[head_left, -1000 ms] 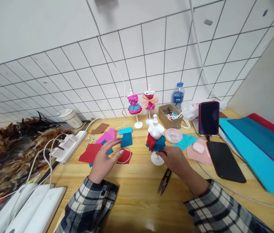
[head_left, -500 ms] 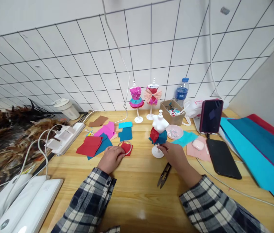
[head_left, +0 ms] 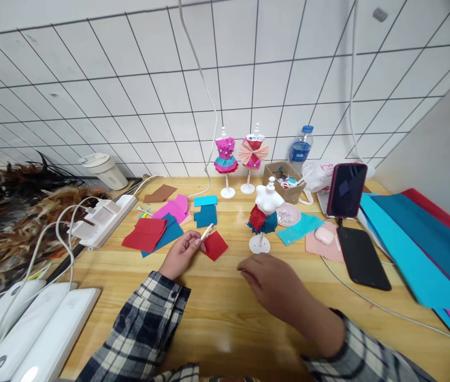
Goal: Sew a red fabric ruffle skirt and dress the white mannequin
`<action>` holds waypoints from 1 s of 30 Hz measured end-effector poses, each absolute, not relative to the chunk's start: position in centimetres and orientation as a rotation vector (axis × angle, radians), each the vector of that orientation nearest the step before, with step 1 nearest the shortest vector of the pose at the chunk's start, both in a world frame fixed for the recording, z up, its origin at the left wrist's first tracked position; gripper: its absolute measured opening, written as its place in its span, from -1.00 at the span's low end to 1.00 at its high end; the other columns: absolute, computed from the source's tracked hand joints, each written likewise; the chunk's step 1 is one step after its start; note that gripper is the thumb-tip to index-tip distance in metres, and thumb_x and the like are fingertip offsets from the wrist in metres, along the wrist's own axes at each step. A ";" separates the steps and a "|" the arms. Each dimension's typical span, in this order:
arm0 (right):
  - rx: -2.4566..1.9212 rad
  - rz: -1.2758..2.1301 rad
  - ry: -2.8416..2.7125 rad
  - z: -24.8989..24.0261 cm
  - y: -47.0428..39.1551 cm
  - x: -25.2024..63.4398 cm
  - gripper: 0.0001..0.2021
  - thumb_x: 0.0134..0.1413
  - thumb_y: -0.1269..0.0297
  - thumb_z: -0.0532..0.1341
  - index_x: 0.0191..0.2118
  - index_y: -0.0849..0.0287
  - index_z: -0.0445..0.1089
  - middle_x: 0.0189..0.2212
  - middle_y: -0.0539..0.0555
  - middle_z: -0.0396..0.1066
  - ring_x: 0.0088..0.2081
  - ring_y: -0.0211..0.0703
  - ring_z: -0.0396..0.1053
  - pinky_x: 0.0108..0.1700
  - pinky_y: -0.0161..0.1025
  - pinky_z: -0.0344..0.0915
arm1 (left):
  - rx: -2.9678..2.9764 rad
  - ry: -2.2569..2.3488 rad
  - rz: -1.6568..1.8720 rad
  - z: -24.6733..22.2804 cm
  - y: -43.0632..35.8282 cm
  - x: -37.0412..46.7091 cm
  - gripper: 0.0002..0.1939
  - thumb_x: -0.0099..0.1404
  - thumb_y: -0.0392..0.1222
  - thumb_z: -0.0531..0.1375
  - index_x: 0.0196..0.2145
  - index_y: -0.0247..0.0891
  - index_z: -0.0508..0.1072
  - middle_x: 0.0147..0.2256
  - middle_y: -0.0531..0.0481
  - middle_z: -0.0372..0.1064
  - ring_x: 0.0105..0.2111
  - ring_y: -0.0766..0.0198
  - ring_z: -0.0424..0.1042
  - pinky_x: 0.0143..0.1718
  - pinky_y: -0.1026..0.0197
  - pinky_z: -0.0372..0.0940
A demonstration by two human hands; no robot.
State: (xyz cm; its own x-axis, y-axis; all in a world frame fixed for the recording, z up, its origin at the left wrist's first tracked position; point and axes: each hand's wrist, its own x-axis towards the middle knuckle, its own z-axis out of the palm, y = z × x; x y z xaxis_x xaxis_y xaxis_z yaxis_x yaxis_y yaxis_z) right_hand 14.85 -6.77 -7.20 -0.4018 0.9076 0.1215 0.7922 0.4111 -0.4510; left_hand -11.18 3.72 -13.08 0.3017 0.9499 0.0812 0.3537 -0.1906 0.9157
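My left hand (head_left: 183, 253) pinches a thin white ring, like a narrow tape roll (head_left: 207, 232), tilted nearly edge-on. Just beyond these fingers lies a small red fabric square (head_left: 215, 246). My right hand (head_left: 276, 292), slightly blurred, hovers over the table with its fingers curled toward the left. Whether those fingers hold anything is hidden. Behind it stands a small white dress-form mannequin (head_left: 268, 199), untouched, wrapped in a red fabric top (head_left: 257, 218) and a teal ruffled skirt (head_left: 269, 223). The thread snips are out of sight.
Two dressed mannequins (head_left: 225, 156) (head_left: 253, 154) stand at the wall beside a cardboard box (head_left: 294, 192). A pink dish (head_left: 288, 214) holds small beads. Fabric pieces (head_left: 144, 234) lie left; phones (head_left: 366, 259) and coloured sheets (head_left: 420, 249) lie right. Power strip (head_left: 105, 223) and feathers are far left.
My right hand has let go of the mannequin's stand and moved nearer and left. My left hand has lifted the white ring off the red square and tilted it. The snips have gone from view.
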 end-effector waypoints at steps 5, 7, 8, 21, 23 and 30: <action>-1.245 0.314 -2.513 -10.3 -2.8 10.1 -0.52 0.18 0.56 -0.02 0.22 0.34 0.22 0.23 0.28 0.25 0.20 -0.03 0.23 0.17 -0.07 0.21 | 1.785 1.280 0.957 -13.6 3.8 -12.4 -0.67 0.35 0.11 0.07 -0.21 -0.23 0.32 -0.37 -0.05 0.49 -0.30 0.19 0.48 -0.11 0.10 0.31; -1.334 0.336 -2.565 -11.0 -1.9 9.3 -0.60 0.19 0.55 0.00 0.12 0.31 0.32 0.11 0.28 0.37 0.10 0.00 0.33 0.07 -0.06 0.27 | 1.871 1.341 0.921 -13.7 3.8 -12.8 -0.72 0.32 0.05 0.12 -0.25 -0.23 0.39 -0.34 -0.08 0.50 -0.27 0.14 0.47 -0.11 0.08 0.28; -1.384 0.352 -2.595 -11.2 -1.8 9.1 -0.65 0.18 0.54 0.02 0.03 0.29 0.38 0.02 0.27 0.43 0.03 0.01 0.38 0.01 -0.05 0.30 | 1.918 1.369 0.899 -13.6 3.8 -12.9 -0.74 0.30 0.03 0.15 -0.28 -0.23 0.43 -0.34 -0.09 0.50 -0.27 0.11 0.46 -0.11 0.07 0.27; -1.630 0.465 -2.531 -10.9 -7.3 19.5 -0.65 0.07 0.61 0.09 -0.16 0.07 0.48 -0.12 0.10 0.48 -0.02 -0.02 0.32 -0.03 -0.10 0.18 | 2.474 1.464 0.382 -12.4 0.2 -7.9 -0.59 0.08 0.16 0.34 -0.27 -0.21 0.47 -0.23 -0.11 0.42 -0.13 -0.06 0.33 -0.14 -0.05 0.16; -1.664 0.469 -2.487 -10.9 -7.1 20.4 -0.72 0.07 0.58 0.12 -0.23 0.09 0.47 -0.13 0.10 0.48 -0.03 -0.04 0.32 -0.04 -0.12 0.16 | 2.468 1.411 0.337 -12.8 -0.1 -7.3 -0.67 0.10 0.06 0.34 -0.28 -0.20 0.47 -0.19 -0.10 0.42 -0.11 -0.05 0.33 -0.13 -0.05 0.15; -1.838 0.368 -2.356 -8.9 -5.7 24.4 -0.82 0.05 0.50 0.18 -0.30 0.11 0.48 -0.33 0.07 0.50 -0.19 -0.07 0.38 -0.12 -0.19 0.14 | 2.452 1.097 0.549 -13.7 -0.3 -7.2 -0.86 0.22 -0.33 0.16 -0.25 -0.21 0.44 -0.20 -0.10 0.46 -0.14 0.09 0.39 -0.07 0.00 0.22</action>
